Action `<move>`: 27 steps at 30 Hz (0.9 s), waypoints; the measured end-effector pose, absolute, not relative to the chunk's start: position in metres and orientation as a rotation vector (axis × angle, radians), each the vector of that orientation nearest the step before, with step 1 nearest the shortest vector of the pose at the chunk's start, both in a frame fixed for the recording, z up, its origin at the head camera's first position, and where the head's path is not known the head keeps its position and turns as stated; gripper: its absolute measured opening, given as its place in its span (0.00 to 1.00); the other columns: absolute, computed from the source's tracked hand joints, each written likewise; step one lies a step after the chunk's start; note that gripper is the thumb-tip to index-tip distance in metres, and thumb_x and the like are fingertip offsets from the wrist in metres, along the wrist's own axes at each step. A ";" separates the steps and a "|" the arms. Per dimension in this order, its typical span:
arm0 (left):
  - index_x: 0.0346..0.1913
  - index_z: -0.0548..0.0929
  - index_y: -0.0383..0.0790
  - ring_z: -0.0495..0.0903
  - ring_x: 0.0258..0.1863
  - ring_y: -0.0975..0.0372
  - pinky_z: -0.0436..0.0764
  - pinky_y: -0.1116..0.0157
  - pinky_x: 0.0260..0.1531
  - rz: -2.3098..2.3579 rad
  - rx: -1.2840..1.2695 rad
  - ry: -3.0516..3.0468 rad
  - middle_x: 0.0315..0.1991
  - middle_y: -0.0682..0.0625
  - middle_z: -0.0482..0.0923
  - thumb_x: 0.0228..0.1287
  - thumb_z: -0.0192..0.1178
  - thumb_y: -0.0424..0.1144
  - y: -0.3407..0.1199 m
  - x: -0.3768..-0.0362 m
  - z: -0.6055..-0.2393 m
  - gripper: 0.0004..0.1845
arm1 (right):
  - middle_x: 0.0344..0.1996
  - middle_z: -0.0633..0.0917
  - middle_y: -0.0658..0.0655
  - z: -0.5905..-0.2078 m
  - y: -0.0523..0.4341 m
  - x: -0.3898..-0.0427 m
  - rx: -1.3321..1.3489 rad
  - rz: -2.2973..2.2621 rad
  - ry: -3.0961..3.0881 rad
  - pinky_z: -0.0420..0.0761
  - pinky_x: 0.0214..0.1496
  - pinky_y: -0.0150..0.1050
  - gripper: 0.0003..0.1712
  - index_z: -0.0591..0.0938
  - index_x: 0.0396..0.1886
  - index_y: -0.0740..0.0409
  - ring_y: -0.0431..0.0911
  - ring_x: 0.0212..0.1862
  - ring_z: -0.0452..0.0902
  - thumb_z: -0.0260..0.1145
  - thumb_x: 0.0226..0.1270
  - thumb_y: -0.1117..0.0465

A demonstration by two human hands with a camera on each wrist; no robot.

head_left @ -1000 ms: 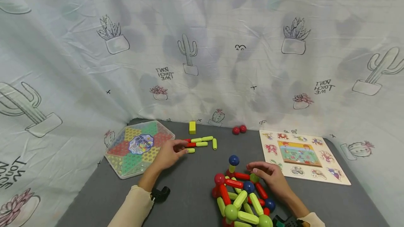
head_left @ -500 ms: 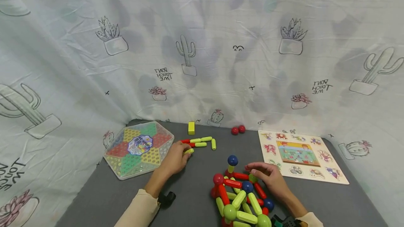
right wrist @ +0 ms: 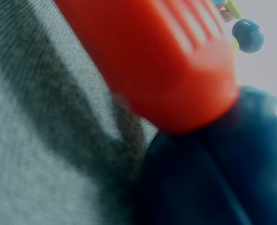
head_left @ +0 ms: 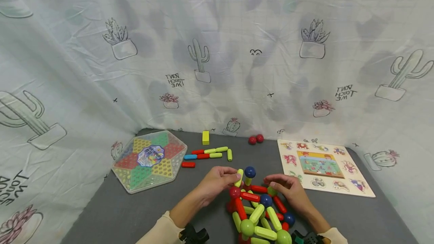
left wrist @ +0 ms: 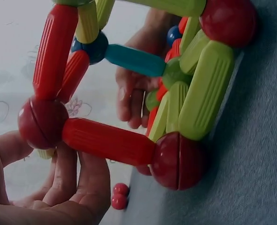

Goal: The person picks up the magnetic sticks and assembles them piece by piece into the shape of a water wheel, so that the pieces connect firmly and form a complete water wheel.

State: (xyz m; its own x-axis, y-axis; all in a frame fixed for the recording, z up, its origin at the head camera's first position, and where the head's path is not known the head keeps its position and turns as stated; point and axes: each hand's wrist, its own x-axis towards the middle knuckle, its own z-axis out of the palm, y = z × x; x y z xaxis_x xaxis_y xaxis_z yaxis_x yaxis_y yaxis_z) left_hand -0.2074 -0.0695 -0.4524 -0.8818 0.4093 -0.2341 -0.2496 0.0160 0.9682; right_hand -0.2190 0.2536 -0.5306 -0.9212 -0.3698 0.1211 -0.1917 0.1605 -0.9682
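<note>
My left hand (head_left: 218, 183) pinches a yellow-green magnetic stick (head_left: 239, 178) between thumb and fingers. The stick stands at a red ball (head_left: 235, 192) on the upper left corner of a structure of magnetic sticks and balls; whether they touch is hard to tell. In the left wrist view, that red ball (left wrist: 43, 123) partly hides the pinched stick. Beside the structure's far right side, my right hand (head_left: 288, 191) has loosely bent fingers near a green ball (head_left: 272, 191). A blue ball (head_left: 250, 172) tops a short upright stick. The right wrist view shows a red stick (right wrist: 161, 61) and dark blue ball (right wrist: 222, 164) close up.
Loose sticks lie at the back centre, including a blue stick (head_left: 190, 157) and a red stick (head_left: 188, 165). A yellow block (head_left: 205, 138) and two red balls (head_left: 252, 140) are behind. A Chinese checkers box (head_left: 149, 161) lies left, a picture puzzle board (head_left: 325, 168) right.
My left hand took a yellow-green stick from the loose ones and carried it right to the structure, uncovering the blue and red sticks. My right hand has stayed in place.
</note>
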 end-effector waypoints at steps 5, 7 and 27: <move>0.61 0.86 0.30 0.90 0.45 0.61 0.89 0.61 0.56 1.877 0.170 1.816 0.47 0.43 0.93 0.80 0.66 0.43 -0.064 -0.209 -0.454 0.19 | 0.53 0.92 0.70 -0.532 0.254 -0.219 -0.572 -1.871 2.287 0.87 0.57 0.33 0.15 0.87 0.60 0.69 0.44 0.53 0.92 0.63 0.84 0.66; 0.60 0.87 0.30 0.91 0.44 0.62 0.89 0.63 0.54 1.850 0.187 1.803 0.46 0.43 0.93 0.80 0.65 0.42 -0.062 -0.210 -0.453 0.19 | 0.53 0.92 0.70 -0.532 0.254 -0.219 -0.581 -1.877 2.287 0.88 0.56 0.33 0.14 0.87 0.59 0.69 0.43 0.52 0.92 0.63 0.84 0.66; 0.60 0.90 0.37 0.87 0.52 0.64 0.83 0.66 0.61 1.473 0.751 2.202 0.51 0.47 0.92 0.75 0.68 0.30 -0.050 -0.243 -0.495 0.14 | 0.52 0.93 0.65 -0.526 0.248 -0.207 -0.604 -1.822 2.569 0.85 0.56 0.27 0.13 0.90 0.58 0.62 0.40 0.53 0.91 0.69 0.79 0.68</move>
State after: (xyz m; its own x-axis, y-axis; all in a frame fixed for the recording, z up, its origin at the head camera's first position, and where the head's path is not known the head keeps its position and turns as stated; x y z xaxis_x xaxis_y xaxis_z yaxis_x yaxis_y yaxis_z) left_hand -0.2434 -0.0499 -0.4947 -0.7825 0.6223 -0.0218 0.2174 0.3058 0.9269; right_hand -0.2067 0.2481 -0.5259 -0.9270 -0.2642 0.2661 -0.3385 0.2844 -0.8969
